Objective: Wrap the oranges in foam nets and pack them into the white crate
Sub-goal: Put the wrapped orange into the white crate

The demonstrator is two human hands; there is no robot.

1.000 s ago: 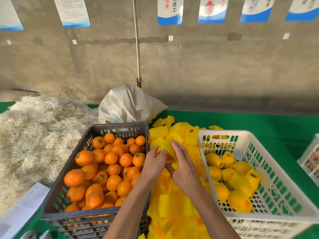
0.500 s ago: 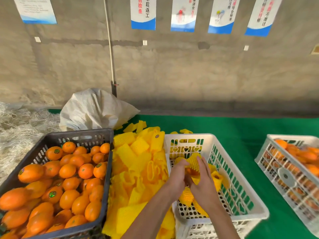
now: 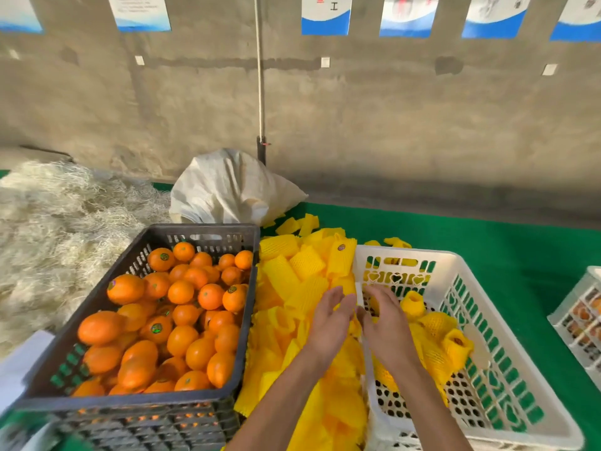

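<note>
A dark grey crate [image 3: 97, 299] on the left is full of bare oranges [image 3: 182, 307]. A heap of yellow foam nets [image 3: 292, 278] lies between it and the white crate [image 3: 507, 349] on the right. Several net-wrapped oranges [image 3: 437, 323] sit inside the white crate. My left hand [image 3: 331, 320] hovers over the net heap with relaxed fingers, holding nothing. My right hand [image 3: 385, 320] is just over the white crate's left wall, fingers loose and empty. The two hands are close together, palms facing each other.
A white sack [image 3: 227, 190] lies behind the crates against the concrete wall. Pale straw-like packing fibre [image 3: 58, 229] is piled at the left. A second white crate [image 3: 582, 317] with fruit stands at the right edge on the green table cover [image 3: 487, 242].
Both hands held a netted orange and carried it right over the white crate. Now they hold nothing and have drawn back toward the net heap. The view swung back left.
</note>
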